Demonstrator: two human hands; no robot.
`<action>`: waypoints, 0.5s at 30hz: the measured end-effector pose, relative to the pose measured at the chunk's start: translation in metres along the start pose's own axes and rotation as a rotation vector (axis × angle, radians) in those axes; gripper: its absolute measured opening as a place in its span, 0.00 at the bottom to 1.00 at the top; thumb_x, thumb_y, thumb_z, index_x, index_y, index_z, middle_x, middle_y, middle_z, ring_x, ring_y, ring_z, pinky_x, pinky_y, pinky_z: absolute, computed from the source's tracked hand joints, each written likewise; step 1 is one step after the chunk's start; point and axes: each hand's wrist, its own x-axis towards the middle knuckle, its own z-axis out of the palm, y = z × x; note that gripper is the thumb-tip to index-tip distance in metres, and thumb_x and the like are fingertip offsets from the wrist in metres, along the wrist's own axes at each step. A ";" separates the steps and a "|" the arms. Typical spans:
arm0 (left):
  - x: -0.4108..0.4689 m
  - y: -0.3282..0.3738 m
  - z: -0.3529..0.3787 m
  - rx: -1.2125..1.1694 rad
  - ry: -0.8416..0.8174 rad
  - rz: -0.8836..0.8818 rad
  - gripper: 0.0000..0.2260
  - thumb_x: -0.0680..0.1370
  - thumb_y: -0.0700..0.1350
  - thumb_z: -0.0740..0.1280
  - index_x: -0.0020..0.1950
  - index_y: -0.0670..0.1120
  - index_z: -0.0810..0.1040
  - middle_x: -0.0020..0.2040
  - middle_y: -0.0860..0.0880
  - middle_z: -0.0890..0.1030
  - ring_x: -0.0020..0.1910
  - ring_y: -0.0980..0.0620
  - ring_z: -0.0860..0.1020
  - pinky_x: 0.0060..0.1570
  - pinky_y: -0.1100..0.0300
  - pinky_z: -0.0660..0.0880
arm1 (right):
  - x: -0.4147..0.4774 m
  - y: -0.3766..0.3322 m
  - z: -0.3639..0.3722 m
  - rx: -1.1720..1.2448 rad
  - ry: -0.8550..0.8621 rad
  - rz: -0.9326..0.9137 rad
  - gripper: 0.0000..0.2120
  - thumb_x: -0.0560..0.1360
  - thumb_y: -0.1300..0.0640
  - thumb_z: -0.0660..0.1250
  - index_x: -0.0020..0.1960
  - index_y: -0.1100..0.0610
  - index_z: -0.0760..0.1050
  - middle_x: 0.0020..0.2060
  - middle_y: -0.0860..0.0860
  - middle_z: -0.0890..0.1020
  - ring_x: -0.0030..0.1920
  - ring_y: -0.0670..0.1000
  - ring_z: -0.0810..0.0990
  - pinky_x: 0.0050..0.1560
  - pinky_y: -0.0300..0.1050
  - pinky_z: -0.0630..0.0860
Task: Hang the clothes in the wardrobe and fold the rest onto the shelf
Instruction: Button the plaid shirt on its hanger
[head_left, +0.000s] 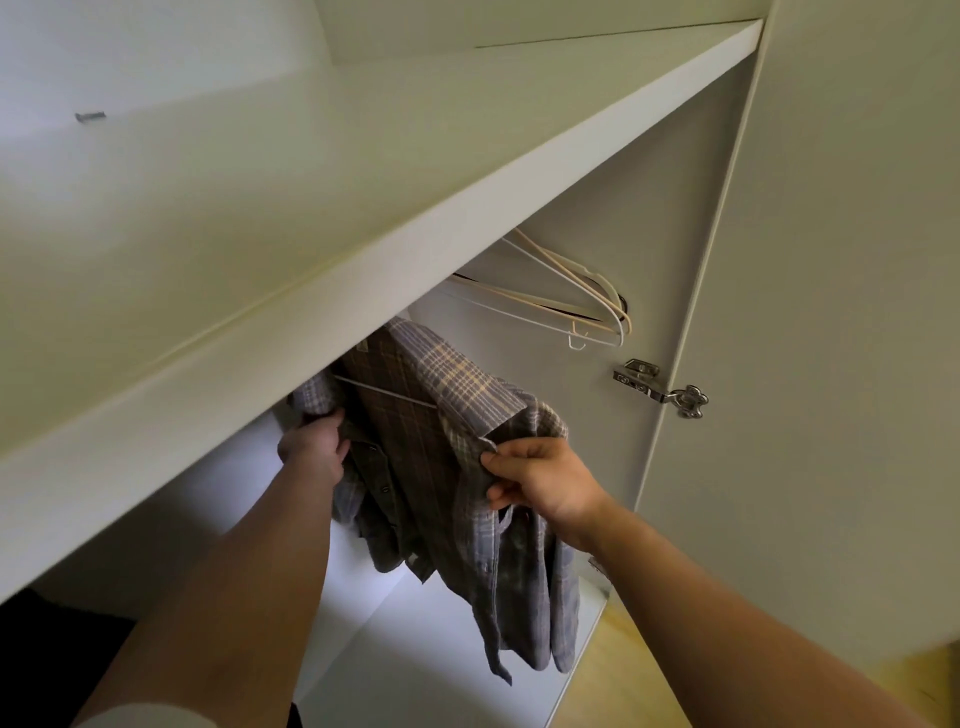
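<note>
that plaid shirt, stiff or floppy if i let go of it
Probably floppy: the plaid shirt drapes in loose folds below the right hand pinching its edge. Likely light, since a thin white hanger seems to carry it. It may slide off if tugged.

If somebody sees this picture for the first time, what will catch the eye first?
The plaid shirt on its hanger, in the middle under the white shelf, is held by both hands: the left hand grips its shoulder, the right hand pinches its front edge. Behind it, at upper right, hang several empty hangers.
</note>
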 end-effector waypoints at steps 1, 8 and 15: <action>-0.002 -0.004 -0.001 -0.040 0.016 0.025 0.19 0.77 0.36 0.70 0.68 0.40 0.73 0.62 0.46 0.77 0.60 0.43 0.76 0.60 0.50 0.77 | 0.001 0.000 -0.001 0.026 0.004 0.012 0.04 0.77 0.63 0.70 0.46 0.64 0.81 0.36 0.62 0.80 0.34 0.54 0.79 0.55 0.59 0.81; -0.042 -0.049 -0.052 0.379 0.058 0.339 0.06 0.74 0.38 0.75 0.44 0.38 0.78 0.44 0.41 0.83 0.39 0.46 0.82 0.52 0.46 0.81 | -0.009 0.003 -0.007 0.001 -0.115 0.021 0.07 0.81 0.59 0.64 0.48 0.62 0.77 0.41 0.58 0.82 0.41 0.55 0.84 0.45 0.44 0.83; -0.110 -0.077 -0.083 0.650 0.069 0.647 0.11 0.75 0.48 0.72 0.38 0.44 0.78 0.36 0.48 0.84 0.41 0.44 0.83 0.47 0.48 0.80 | -0.012 0.021 -0.002 0.046 -0.133 -0.014 0.12 0.76 0.77 0.63 0.43 0.62 0.75 0.27 0.48 0.79 0.39 0.54 0.83 0.50 0.49 0.83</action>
